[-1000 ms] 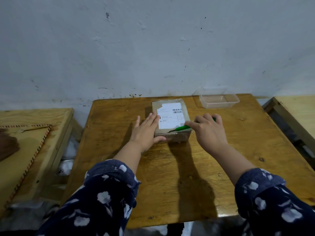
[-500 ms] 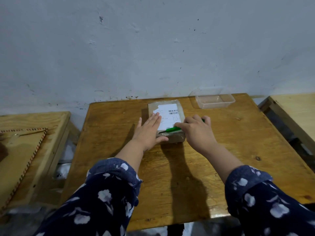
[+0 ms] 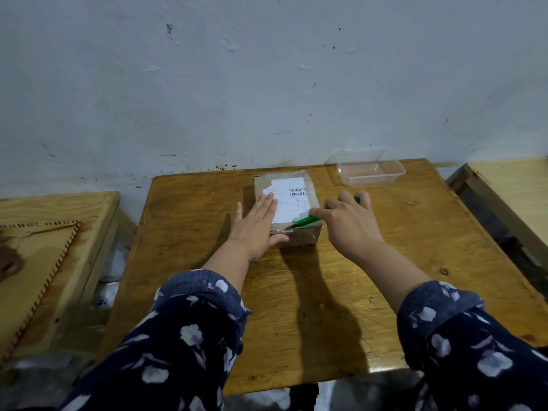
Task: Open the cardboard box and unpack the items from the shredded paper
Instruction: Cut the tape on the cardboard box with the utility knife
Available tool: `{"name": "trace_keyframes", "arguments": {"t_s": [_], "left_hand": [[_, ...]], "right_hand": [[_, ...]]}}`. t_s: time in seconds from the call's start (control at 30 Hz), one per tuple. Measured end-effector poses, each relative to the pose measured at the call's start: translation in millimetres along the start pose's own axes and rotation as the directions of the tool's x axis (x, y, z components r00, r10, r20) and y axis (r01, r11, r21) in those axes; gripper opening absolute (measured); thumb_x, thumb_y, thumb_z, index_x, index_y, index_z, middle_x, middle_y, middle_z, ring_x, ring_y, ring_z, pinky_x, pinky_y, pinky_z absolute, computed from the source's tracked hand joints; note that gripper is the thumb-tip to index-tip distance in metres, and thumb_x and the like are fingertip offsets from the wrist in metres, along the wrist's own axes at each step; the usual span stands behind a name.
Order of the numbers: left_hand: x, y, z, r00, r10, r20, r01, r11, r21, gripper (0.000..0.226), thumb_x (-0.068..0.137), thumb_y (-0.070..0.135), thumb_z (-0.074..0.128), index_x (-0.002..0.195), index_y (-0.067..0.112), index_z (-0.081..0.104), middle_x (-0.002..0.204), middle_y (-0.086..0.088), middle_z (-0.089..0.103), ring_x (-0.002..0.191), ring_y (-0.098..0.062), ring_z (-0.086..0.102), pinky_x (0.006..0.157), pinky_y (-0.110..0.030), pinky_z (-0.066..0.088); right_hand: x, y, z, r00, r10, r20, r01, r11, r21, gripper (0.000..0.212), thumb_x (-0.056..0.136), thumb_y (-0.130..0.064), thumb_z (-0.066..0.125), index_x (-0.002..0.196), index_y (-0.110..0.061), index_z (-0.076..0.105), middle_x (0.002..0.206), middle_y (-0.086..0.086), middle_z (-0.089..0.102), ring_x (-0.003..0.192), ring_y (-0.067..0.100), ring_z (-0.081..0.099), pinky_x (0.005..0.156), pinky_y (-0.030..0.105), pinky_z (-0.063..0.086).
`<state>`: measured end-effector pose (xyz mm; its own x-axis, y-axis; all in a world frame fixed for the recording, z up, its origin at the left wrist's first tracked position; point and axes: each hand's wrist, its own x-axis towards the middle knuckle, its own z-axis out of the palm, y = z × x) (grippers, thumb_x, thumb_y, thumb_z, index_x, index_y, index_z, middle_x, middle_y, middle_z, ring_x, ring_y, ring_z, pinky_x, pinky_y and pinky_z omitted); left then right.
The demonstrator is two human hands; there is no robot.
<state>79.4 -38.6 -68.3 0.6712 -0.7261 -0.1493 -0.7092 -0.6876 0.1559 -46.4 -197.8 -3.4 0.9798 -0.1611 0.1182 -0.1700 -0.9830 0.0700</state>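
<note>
Counter (image 3: 184,232) carries one box (image 3: 286,213) and one tub (image 3: 367,170); we press left hand (image 3: 256,226) flat, right hand (image 3: 348,223) grips one cutter (image 3: 305,222), slid leftward since.

Small brown cardboard box (image 3: 286,203), matt, glossy clear tape over white paper label (image 3: 292,200). Beneath it, varnished yellow wooden table (image 3: 296,292). Behind-right, clear glossy plastic tub (image 3: 367,173).

box (image 3: 296,185) mid-table (image 3: 189,232), container (image 3: 369,173) behind-right
</note>
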Motion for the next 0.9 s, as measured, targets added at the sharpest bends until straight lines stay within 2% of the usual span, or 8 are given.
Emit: {"name": "trace_keyframes", "arguments": {"t_s": [0.2,0.63,0.9], "left_hand": [[0,1,0,1.0,-0.014,0.007,0.014,1.0,-0.003,0.092,0.088,0.064,0.04,0.153,0.016,-0.005,0.161,0.002,-0.013,0.147,-0.013,-0.014,0.117,-0.057,-0.004],[-1,2,-2,1.0,-0.002,0.008,0.002,1.0,0.03,0.092,0.089,0.065,0.038,0.153,0.015,-0.006,0.161,0.001,-0.013,0.147,-0.013,-0.014,0.117,-0.054,-0.008],[-2,2,-3,1.0,0.01,0.003,-0.01,0.999,0.039,0.09,0.091,0.062,0.037,0.153,0.013,-0.006,0.161,-0.001,-0.013,0.147,-0.015,-0.014,0.118,-0.049,-0.006]], "right_hand": [[-1,-8,3,0.998,0.027,0.049,-0.027,1.0,0.002,0.045,0.093,-0.016,0.04,0.133,-0.033,0.05,0.115,-0.003,0.06,0.112,0.025,0.042,0.099,0.044,0.022],[-2,16,-2,0.999,0.043,0.022,-0.042,0.998,-0.042,0.051,0.091,-0.008,0.041,0.132,-0.037,0.05,0.113,-0.005,0.061,0.109,0.023,0.044,0.099,0.044,0.022],[-8,22,10,0.996,0.087,0.017,-0.087,0.996,-0.001,0.052,0.093,-0.006,0.041,0.133,-0.038,0.049,0.109,-0.007,0.06,0.104,0.021,0.043,0.092,0.041,0.022]]}}
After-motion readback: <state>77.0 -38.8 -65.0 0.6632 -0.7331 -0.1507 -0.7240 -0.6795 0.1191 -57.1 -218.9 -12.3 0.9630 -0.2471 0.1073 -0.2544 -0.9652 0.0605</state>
